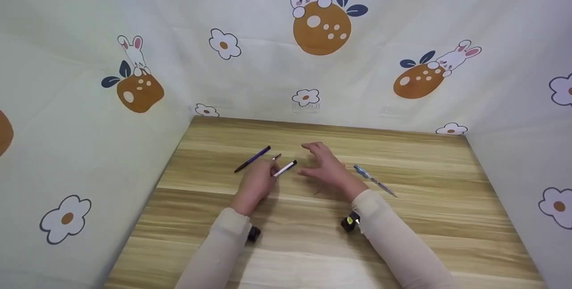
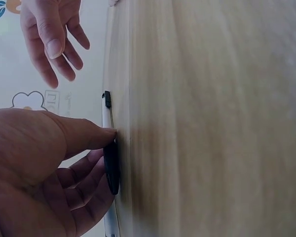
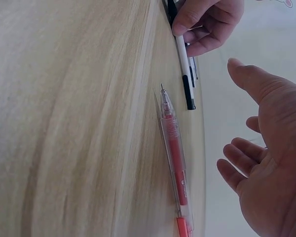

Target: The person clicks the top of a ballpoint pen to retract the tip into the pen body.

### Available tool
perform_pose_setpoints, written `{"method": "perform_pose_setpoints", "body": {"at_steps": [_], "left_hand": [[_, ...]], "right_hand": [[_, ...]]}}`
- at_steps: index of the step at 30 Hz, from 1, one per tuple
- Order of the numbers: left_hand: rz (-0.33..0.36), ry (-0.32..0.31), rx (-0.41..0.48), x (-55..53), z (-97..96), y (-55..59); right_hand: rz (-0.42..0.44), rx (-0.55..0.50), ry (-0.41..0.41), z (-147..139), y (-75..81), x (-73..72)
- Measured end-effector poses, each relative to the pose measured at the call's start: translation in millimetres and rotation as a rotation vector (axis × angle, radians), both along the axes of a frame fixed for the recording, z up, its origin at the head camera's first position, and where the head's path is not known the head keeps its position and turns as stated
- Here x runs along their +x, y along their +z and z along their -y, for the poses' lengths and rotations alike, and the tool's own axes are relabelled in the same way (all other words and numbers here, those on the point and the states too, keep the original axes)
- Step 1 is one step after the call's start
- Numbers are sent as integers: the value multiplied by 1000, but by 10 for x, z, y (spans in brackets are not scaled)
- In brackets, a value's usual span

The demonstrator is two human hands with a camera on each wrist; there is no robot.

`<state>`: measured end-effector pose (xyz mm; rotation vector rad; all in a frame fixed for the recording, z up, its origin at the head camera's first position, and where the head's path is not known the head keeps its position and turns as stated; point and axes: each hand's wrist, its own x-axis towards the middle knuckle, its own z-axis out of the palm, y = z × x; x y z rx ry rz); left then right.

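My left hand (image 1: 258, 181) pinches a white pen (image 1: 284, 169) with a black grip and black clip, low over the wooden table. In the left wrist view, thumb and fingers close around the pen's black grip (image 2: 111, 165). To the right, my right hand (image 1: 328, 168) is held with its fingers spread and nothing in them. Beside that hand, a clear pen with a red refill (image 3: 175, 153) lies on the table; in the head view the hand mostly covers it. Another pen (image 1: 276, 157) lies just beyond the left hand, partly hidden by it.
A dark purple pen (image 1: 252, 159) lies left of the left hand. On the right is a clear pen with a blue cap end (image 1: 375, 180). A pale curtain (image 1: 259, 74) with rabbits and flowers surrounds the table (image 1: 295, 253). Small black devices sit under both wrists.
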<state>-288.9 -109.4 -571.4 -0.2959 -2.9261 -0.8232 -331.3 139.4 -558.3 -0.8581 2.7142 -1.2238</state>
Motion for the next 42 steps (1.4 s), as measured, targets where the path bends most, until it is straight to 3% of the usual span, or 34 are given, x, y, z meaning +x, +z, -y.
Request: {"method": "perform_pose_setpoints", "body": {"at_steps": [8, 22, 26, 33, 42], "left_hand": [[21, 17, -38, 0, -25, 44], [-27, 13, -19, -21, -128, 101], [-27, -36, 40, -28, -169, 130], [84, -128, 203, -29, -244, 144], [93, -222, 196, -22, -400, 162]], "right_hand": [[6, -7, -9, -88, 26, 13], [16, 63, -52, -327, 76, 49], [22, 60, -55, -413, 97, 64], [-11, 61, -35, -587, 83, 96], [24, -16, -35, -768, 69, 158]]}}
